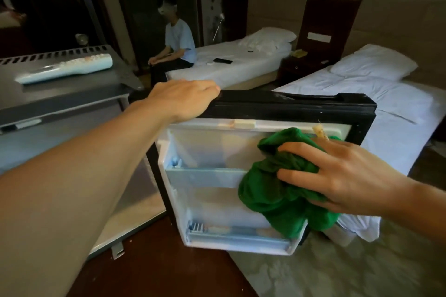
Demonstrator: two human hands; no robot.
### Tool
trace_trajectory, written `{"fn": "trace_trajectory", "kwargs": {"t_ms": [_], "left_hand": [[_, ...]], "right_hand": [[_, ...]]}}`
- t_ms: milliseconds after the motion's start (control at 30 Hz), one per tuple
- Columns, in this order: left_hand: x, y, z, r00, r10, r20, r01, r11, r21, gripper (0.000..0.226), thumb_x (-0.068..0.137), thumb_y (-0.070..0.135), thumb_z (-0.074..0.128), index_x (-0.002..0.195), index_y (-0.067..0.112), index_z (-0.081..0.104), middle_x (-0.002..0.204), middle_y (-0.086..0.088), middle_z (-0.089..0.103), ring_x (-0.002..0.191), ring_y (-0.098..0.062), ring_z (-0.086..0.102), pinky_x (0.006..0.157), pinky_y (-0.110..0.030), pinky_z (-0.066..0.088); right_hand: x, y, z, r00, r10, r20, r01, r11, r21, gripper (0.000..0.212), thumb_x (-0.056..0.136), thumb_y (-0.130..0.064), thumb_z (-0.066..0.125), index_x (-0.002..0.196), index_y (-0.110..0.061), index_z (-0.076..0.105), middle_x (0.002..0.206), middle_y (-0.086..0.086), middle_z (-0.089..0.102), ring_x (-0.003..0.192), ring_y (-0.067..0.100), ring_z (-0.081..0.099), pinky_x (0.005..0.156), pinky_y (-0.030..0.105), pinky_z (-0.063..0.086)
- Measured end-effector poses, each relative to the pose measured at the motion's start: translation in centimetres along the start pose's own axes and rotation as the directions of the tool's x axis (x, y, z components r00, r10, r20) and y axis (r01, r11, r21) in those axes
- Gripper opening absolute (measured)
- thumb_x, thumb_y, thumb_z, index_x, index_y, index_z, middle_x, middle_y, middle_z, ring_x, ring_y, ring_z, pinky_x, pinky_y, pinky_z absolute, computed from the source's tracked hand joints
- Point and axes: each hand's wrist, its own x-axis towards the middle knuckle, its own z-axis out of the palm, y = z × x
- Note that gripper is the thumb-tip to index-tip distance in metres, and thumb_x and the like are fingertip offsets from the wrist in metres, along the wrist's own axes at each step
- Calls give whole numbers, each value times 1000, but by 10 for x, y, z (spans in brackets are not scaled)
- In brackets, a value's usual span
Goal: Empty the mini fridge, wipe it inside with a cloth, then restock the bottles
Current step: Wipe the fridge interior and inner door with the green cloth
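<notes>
The mini fridge (60,103) stands at the left with its door (289,106) swung wide open toward me. My left hand (185,99) grips the black top edge of the door near the hinge side. My right hand (337,173) presses a crumpled green cloth (272,190) against the white inner lining of the door, over the right end of the door shelves (205,173). The door shelves look bare, and no bottles are in view. The fridge's interior is mostly hidden behind my left arm.
A pale remote control (65,67) lies on the fridge top. Two white beds (350,94) stand behind the door, with a dark nightstand (301,62) between them. A person (178,48) sits on the far bed's end. Dark wood floor and patterned carpet lie below.
</notes>
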Motion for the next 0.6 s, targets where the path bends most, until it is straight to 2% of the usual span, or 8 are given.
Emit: {"fn": "trace_trajectory", "kwargs": {"t_ms": [67,133,267,367,433,500,600], "left_hand": [[-2,0,0,1000,21,-22,-21,1000,-14,35,100,52,14,105,47,47,126,-3,54,99,-22,43,79,-39,28],[-3,0,-2,998,48,-27,-48,999,-18,39,101,51,15,113,46,51,123,0,55,95,-21,43,78,-38,27],[-6,-3,-4,996,89,-28,-90,995,-31,38,101,50,16,110,44,52,105,5,49,87,-17,38,74,-37,27],[-5,-7,-3,994,106,-14,-107,993,-54,40,100,50,15,111,42,52,117,3,56,91,-18,41,76,-38,26],[-3,-9,-2,993,113,-16,-113,992,-47,42,99,51,14,111,40,52,124,1,57,102,-23,49,77,-39,27],[-3,-11,-1,989,144,-27,-145,989,-40,43,99,50,14,112,40,53,124,1,58,110,-25,51,77,-40,27],[-5,-15,1,979,191,-68,-195,978,-67,40,100,50,17,101,37,55,105,2,62,93,-22,52,73,-40,30]], "right_hand": [[3,-9,3,997,74,-30,-73,997,22,34,92,-37,49,123,-25,54,129,16,53,101,40,61,74,48,58],[10,-20,6,989,138,-52,-136,989,51,34,90,-36,50,123,-25,54,129,17,55,101,40,62,77,49,58],[48,-47,14,977,202,-71,-192,973,127,39,86,-38,59,124,-28,53,133,15,52,101,36,59,70,44,58],[99,-72,20,976,194,-99,-172,966,195,42,82,-40,66,122,-29,56,130,12,55,101,31,58,66,36,56],[136,-87,26,983,169,-74,-148,962,228,48,80,-42,68,124,-29,53,129,11,52,101,30,58,68,36,56],[163,-98,30,985,170,-24,-158,953,259,55,78,-43,69,128,-28,50,130,12,49,96,34,59,70,43,57],[172,-104,28,976,215,48,-219,932,289,62,74,-46,70,130,-30,48,129,11,48,94,34,60,70,42,57]]}}
